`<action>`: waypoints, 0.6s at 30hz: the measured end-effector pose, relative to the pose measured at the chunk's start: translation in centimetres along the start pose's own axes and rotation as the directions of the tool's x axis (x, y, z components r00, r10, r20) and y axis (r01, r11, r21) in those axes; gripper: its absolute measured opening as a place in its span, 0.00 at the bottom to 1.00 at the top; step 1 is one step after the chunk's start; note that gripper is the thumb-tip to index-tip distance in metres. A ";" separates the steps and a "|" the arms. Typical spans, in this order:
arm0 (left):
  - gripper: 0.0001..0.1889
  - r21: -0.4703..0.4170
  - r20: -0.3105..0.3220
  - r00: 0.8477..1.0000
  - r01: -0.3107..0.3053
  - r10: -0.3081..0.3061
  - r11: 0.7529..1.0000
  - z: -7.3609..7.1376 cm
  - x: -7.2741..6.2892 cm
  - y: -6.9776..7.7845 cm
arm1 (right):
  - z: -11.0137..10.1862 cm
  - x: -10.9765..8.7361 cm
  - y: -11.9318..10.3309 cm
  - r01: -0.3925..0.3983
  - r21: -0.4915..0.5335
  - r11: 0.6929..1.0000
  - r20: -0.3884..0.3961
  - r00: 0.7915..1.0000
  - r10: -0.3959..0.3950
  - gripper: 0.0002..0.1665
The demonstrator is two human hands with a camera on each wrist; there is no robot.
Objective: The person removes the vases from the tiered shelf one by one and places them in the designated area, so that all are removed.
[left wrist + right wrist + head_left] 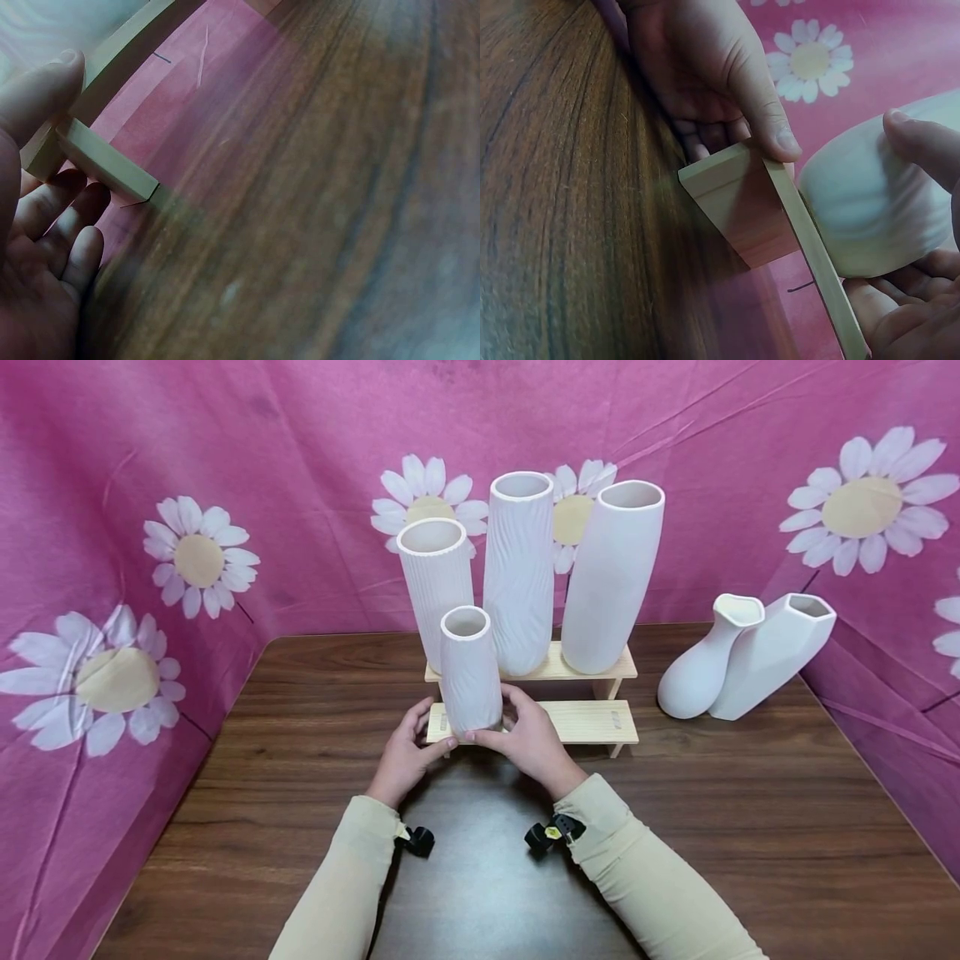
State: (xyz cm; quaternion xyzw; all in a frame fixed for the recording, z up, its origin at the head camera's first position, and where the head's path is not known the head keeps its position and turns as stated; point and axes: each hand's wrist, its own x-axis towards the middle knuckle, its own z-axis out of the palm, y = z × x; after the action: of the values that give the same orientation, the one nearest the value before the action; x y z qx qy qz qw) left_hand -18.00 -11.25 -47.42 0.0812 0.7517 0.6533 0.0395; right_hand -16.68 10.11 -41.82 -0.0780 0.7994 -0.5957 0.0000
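A small white vase with wavy relief stands upright at the left end of the lower step of a pale wooden stand. My right hand grips the vase low down, thumb in front and fingers round its far side. In the right wrist view that hand's thumb lies along the vase wall. My left hand holds the left end of the lower step, thumb on its front edge. The left wrist view shows its fingers curled beside the step's wooden leg.
On the upper step stand a ribbed vase, a tall wavy vase and a smooth tall vase. At the right, a rounded vase and an angular vase stand close together on the wooden table. Pink daisy cloth encloses the table.
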 end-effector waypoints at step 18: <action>0.45 0.004 0.011 1.000 0.012 -0.012 1.000 0.1 0.0 0.1 | -2.0 -1.7 -0.7 0.021 0.086 0.996 -0.002 1.000 -0.021 0.48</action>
State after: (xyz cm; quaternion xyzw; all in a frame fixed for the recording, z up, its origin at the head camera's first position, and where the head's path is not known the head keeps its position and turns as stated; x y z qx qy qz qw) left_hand -17.96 -11.16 -47.31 0.0802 0.7531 0.6513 0.0476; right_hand -15.10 11.99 -40.75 -0.0862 0.7720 -0.6298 -0.0033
